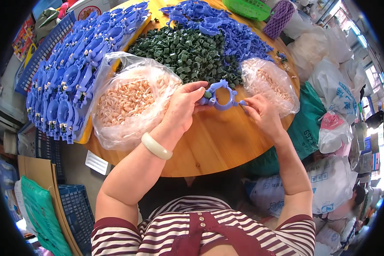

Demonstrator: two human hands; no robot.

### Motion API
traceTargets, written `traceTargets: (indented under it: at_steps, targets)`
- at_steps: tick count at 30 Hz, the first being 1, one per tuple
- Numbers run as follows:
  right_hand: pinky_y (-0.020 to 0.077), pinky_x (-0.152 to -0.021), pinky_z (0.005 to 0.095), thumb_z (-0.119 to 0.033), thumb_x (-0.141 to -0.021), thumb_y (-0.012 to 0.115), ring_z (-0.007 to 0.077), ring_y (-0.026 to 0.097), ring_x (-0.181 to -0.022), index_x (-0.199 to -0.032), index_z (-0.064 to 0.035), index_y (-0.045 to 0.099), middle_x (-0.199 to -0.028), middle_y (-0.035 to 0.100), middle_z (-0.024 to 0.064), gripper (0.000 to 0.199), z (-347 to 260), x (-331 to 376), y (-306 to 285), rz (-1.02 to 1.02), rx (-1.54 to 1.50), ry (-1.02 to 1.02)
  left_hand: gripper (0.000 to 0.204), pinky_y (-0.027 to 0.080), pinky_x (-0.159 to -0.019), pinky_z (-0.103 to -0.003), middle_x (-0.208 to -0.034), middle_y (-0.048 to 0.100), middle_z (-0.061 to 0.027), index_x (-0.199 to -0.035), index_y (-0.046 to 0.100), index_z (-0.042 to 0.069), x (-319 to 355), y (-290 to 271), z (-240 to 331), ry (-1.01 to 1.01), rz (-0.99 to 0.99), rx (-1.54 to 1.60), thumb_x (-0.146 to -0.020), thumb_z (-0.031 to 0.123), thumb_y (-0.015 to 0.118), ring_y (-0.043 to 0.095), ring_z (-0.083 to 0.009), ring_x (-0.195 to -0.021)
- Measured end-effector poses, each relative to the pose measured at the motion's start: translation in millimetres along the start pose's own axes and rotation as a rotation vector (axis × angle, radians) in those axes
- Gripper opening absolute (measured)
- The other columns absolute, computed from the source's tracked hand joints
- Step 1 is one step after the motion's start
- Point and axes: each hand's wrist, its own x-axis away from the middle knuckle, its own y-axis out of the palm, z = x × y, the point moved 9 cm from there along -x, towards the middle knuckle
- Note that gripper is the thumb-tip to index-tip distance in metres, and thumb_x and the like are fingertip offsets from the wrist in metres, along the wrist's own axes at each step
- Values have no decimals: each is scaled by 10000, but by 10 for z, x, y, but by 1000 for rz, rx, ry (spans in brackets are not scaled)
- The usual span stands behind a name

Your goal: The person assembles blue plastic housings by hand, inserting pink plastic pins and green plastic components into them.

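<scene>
Above the near part of the round wooden table [226,145], my left hand [185,104] grips a blue plastic ring-shaped part [223,94] by its left end, where a dark green piece [208,94] is attached. My right hand [262,112] has thumb and fingers pinched at the small blue tip [243,103] on the ring's right side. Left of my left hand lies an open clear bag of small pale pink pieces [128,100]. A smaller bag of similar pieces [271,83] sits just beyond my right hand. Dark green pieces [185,51] are heaped behind the ring.
Blue plastic parts [247,40] pile up at the back. On the left, a tray [88,128] bears many rows of blue assemblies [70,77]. A green basket [249,8] and a purple woven item [279,19] stand at the far edge. Stuffed sacks [337,91] crowd the right.
</scene>
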Motion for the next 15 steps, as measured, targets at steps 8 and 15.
traceTargets:
  at_steps: [8, 15]
  targets:
    - [474, -658, 332, -100, -807, 622, 248, 605, -768, -937, -31, 636, -896, 605, 88, 148, -184, 7, -13, 98, 189, -137, 247, 554, -696, -316, -876, 585, -58, -1120, 554, -7, 4, 9, -7, 0, 13, 5, -894, 88, 526, 582, -130, -736]
    - [454, -705, 269, -1, -818, 600, 188, 581, -837, -1042, 17, 623, -920, 613, 119, 226, -470, -2, -226, 130, -141, -14, 241, 540, -764, -327, -946, 632, -70, -1127, 576, 24, 17, -2, -32, 3, 10, -67, -907, 106, 519, 623, -146, -818]
